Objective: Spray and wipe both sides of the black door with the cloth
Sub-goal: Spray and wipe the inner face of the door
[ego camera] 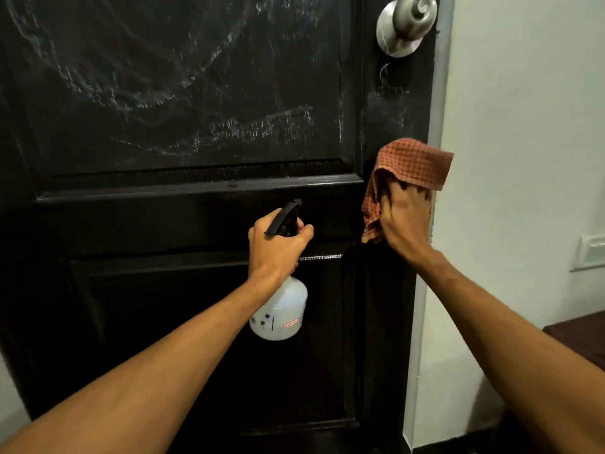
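Wiping black door (196, 224) near its latch edge.
Right hand (404, 221) fingers curled, bunching checked cloth (414, 162) against panel; left hand (278, 247) wrapped round spray bottle (281, 312), held ready.

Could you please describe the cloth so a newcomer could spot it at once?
Find the black door and follow its right edge down below the silver knob. There the right hand holds the cloth, the only orange checked thing.

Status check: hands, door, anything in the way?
Left hand grips spray bottle. Right hand presses cloth on black door edge, below knob. Upper panel streaky. Nothing blocking.
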{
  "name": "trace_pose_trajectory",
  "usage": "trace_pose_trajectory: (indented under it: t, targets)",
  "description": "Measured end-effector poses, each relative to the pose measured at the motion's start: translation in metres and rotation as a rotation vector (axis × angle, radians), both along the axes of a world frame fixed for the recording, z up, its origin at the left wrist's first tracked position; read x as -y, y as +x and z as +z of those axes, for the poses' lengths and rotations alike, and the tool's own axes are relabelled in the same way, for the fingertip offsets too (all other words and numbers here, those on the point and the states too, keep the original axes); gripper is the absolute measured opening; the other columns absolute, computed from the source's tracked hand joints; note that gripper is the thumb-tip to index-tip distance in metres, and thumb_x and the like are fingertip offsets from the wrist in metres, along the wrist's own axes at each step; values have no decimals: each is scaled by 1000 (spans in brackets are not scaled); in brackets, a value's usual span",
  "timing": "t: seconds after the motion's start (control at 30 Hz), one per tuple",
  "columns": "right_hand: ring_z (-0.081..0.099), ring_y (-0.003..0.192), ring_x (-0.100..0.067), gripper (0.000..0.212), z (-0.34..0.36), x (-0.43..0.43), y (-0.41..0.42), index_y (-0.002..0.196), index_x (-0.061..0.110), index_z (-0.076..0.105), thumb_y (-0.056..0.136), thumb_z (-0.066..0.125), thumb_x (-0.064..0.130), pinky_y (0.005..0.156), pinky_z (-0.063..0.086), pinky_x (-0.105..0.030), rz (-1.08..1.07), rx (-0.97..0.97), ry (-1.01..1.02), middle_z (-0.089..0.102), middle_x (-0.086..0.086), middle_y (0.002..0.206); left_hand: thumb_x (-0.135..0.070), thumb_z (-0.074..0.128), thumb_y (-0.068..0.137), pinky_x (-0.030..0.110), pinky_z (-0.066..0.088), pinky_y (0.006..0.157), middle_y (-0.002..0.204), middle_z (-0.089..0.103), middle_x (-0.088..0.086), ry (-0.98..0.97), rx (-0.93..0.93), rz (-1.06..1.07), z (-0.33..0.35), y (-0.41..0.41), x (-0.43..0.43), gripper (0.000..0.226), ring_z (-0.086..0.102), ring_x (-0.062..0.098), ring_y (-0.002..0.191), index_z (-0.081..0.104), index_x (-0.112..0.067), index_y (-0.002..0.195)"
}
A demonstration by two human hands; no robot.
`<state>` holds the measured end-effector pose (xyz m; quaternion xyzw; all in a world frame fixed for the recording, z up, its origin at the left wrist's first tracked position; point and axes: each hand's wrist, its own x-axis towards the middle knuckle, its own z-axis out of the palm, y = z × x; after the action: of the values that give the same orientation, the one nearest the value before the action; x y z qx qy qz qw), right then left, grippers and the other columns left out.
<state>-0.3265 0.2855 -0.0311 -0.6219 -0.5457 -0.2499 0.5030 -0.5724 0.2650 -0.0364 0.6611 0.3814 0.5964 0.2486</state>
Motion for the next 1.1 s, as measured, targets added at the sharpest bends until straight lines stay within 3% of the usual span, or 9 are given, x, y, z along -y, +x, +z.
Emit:
trace_pose_trajectory:
  t: [0.07,0.13,0.27,0.4,0.5,0.63,0.7,0.83,1.1]
  targets:
    - [48,118,-32,36,-25,1,-1,140,12,55,107,44,20,111,31,-34,114,15,-9,56,-16,128,-13,78,90,23,42,37,67,65,10,-14,-2,-24,-11,8,1,12,53,9,38,69,-7,85]
    - [48,108,-20,33,-74,7,-6,139,13,55,109,44,19,96,28,-5,224,-73,-57,54,-6,117,-13,78,90,22,41,36,66,64,10,-29,-2,-39,-27,11,4,12,52,8,36,68,-6,86]
    - [55,107,-24,36,-170,7,-18,133,14,56,108,34,27,98,21,-9,197,-207,-169,59,-7,111,-13,79,90,21,41,37,69,65,12,-92,-4,-53,-66,5,5,13,53,10,38,68,-8,85]
    - [48,131,-28,50,-241,15,-33,150,8,42,108,38,34,104,10,6,248,-500,-338,51,-12,138,-12,78,91,20,43,38,66,63,7,-171,-34,-40,-111,-7,4,13,54,7,39,67,-10,84]
    - [39,141,-37,70,-263,15,-47,155,10,35,100,23,51,125,13,-27,186,-408,-395,45,-18,149,-11,78,91,21,43,38,67,63,6,-223,-35,-32,-131,-19,4,12,54,7,39,67,-8,85]
    - [61,108,-40,48,-208,-1,-101,127,10,58,100,29,37,106,43,-62,187,-182,-214,63,-19,116,-11,78,90,23,45,38,67,63,7,-227,-1,39,-132,-52,-12,13,55,8,40,67,-9,85]
    - [63,102,-35,41,-186,-16,-126,116,15,63,102,32,37,102,43,-64,207,-144,-169,66,-11,106,-11,79,89,24,45,39,66,63,7,-219,16,79,-136,-69,-15,13,55,10,41,67,-9,84]
    - [55,128,-36,28,-166,-44,-183,120,18,66,99,48,24,117,-1,-75,83,233,-146,68,-8,117,-13,79,89,25,47,42,68,66,9,-227,46,191,-141,-111,-23,15,59,13,45,66,-12,81]
    - [42,141,-38,52,-157,-66,-295,143,17,54,92,53,22,121,4,-70,198,520,-135,54,-14,147,-12,79,87,23,48,43,70,68,11,-203,120,397,-141,-197,-37,15,63,18,52,66,-13,79]
